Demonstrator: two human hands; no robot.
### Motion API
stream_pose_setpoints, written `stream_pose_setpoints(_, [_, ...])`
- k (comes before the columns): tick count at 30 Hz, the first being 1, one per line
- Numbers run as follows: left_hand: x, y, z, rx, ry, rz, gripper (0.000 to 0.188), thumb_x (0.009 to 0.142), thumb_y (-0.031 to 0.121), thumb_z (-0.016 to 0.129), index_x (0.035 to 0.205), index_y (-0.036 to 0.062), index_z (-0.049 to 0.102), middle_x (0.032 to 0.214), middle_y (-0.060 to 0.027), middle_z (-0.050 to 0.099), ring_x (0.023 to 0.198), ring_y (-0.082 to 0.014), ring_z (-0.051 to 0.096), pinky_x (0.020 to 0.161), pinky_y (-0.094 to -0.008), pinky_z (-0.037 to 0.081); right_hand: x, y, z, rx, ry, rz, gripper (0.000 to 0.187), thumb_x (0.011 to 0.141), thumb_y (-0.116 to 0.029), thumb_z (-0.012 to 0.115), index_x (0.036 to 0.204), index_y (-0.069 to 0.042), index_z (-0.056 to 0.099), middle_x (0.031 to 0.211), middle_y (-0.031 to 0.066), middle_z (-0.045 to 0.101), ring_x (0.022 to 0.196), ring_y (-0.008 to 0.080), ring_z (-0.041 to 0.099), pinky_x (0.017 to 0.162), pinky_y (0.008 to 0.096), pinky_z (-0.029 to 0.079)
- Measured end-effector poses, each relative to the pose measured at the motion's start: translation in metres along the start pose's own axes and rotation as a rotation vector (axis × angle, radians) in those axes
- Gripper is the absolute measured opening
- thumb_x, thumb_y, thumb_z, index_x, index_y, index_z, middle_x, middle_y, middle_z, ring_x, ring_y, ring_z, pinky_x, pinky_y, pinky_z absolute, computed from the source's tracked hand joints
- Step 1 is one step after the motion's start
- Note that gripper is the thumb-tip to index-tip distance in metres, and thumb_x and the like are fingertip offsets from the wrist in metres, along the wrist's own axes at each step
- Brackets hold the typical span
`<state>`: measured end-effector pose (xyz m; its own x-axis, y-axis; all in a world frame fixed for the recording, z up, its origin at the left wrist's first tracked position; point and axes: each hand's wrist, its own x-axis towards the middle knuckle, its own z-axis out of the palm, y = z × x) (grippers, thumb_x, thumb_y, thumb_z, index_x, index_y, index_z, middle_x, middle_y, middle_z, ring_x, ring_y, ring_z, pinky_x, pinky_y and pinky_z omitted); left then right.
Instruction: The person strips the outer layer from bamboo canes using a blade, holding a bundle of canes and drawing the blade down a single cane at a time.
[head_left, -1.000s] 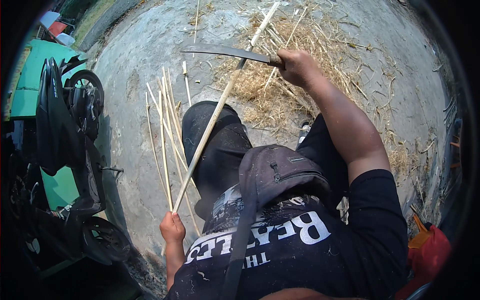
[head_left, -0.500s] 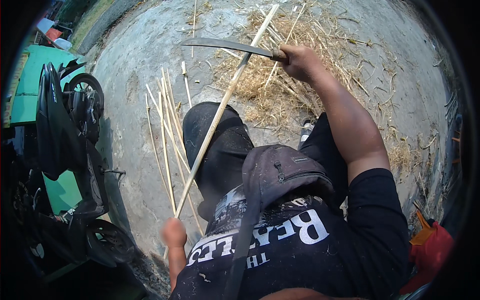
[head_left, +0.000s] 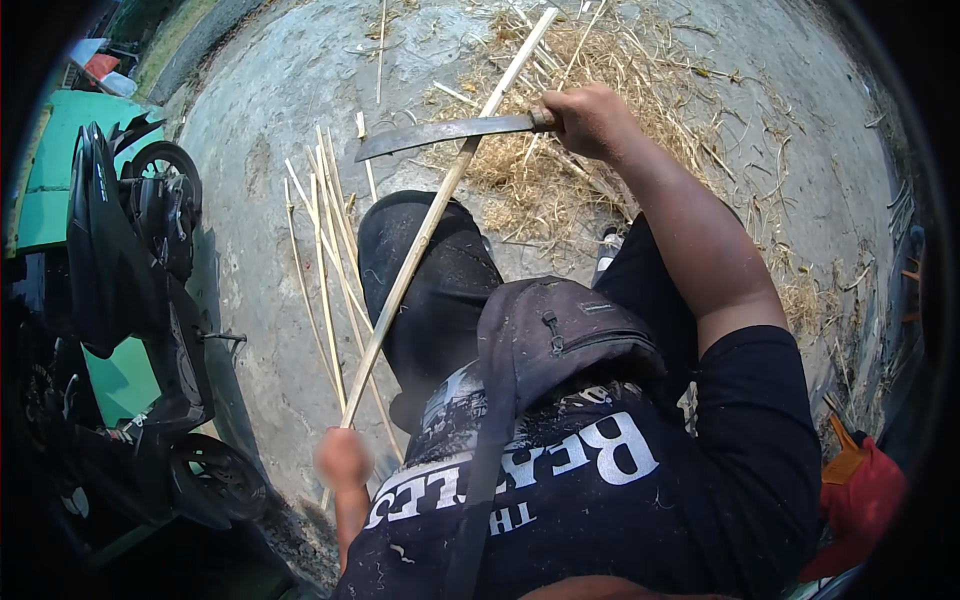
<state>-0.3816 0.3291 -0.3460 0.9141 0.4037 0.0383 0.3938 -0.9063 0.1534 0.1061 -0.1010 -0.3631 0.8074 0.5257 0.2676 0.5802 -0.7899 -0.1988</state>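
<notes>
A long pale bamboo strip (head_left: 420,243) slants from lower left to upper right across my left knee. Its lower end is in my left hand (head_left: 343,458), which is closed round it, though the hand itself looks blurred. Wrapped round the wooden handle of a machete (head_left: 440,134) is my right hand (head_left: 590,120), at the upper middle. The long, slightly curved blade points left and lies across the upper part of the strip, seemingly against it. Tangled pale shavings (head_left: 525,165) cover the ground below and beyond the blade.
Several thin bamboo strips (head_left: 322,250) lie on the concrete ground (head_left: 250,300) left of my knee. A black motorbike (head_left: 150,280) stands at the far left beside a green surface (head_left: 65,170). Something red (head_left: 865,495) is at the lower right.
The machete and my right hand have come down the strip toward me, and the blade now shows more of its flat side. My left hand keeps its hold, almost in place.
</notes>
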Motion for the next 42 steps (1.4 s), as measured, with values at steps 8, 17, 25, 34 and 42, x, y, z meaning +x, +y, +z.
stream_pose_setpoints(8, [0.003,-0.001,0.004,-0.031,-0.013,-0.03,0.048,0.104,0.043,0.043,0.076,0.0056,0.052,0.067,-0.0219,0.056,0.063,-0.0475,0.057,0.055,-0.0534,0.042,-0.004,-0.003,0.011,0.077,0.132,-0.035,0.012,0.088,-0.021,0.07,0.088,-0.012,0.061,0.072,0.0098,0.067,0.069,0.0319,0.069,0.069,0.046,0.055])
stream_pose_setpoints(17, [0.01,-0.009,-0.004,-0.059,-0.014,-0.003,0.051,0.105,0.043,0.042,0.073,0.0043,0.051,0.065,-0.0217,0.054,0.062,-0.0473,0.055,0.056,-0.0518,0.042,0.002,0.029,0.01,0.062,0.08,0.222,0.017,0.099,-0.026,0.061,0.087,-0.014,0.062,0.075,0.009,0.068,0.069,0.0249,0.07,0.064,0.04,0.057])
stream_pose_setpoints(25, [0.006,-0.026,-0.025,-0.084,-0.174,0.036,0.064,0.102,0.059,0.042,0.07,0.0033,0.048,0.061,-0.0216,0.052,0.061,-0.0476,0.055,0.054,-0.0499,0.042,0.001,0.018,0.003,-0.006,0.138,-0.095,0.012,0.085,-0.017,0.07,0.083,-0.012,0.059,0.074,0.0107,0.066,0.071,0.0324,0.068,0.066,0.0472,0.053])
stream_pose_setpoints(34, [-0.007,-0.031,-0.022,-0.125,-0.248,-0.027,0.065,0.102,0.058,0.042,0.07,0.002,0.048,0.06,-0.022,0.051,0.06,-0.048,0.054,0.054,-0.0505,0.041,0.0,0.016,-0.007,0.044,0.076,0.063,0.007,0.093,-0.018,0.065,0.09,-0.013,0.063,0.079,0.0092,0.07,0.073,0.028,0.07,0.068,0.0426,0.056])
stream_pose_setpoints(42, [0.002,-0.032,-0.021,-0.076,-0.18,-0.026,0.067,0.102,0.061,0.04,0.069,0.0026,0.049,0.061,-0.0221,0.052,0.061,-0.0486,0.054,0.055,-0.0515,0.041,-0.003,0.033,-0.014,0.152,-0.129,0.354,0.01,0.091,-0.018,0.067,0.101,-0.016,0.068,0.085,0.0124,0.071,0.08,0.0292,0.07,0.072,0.0442,0.056])
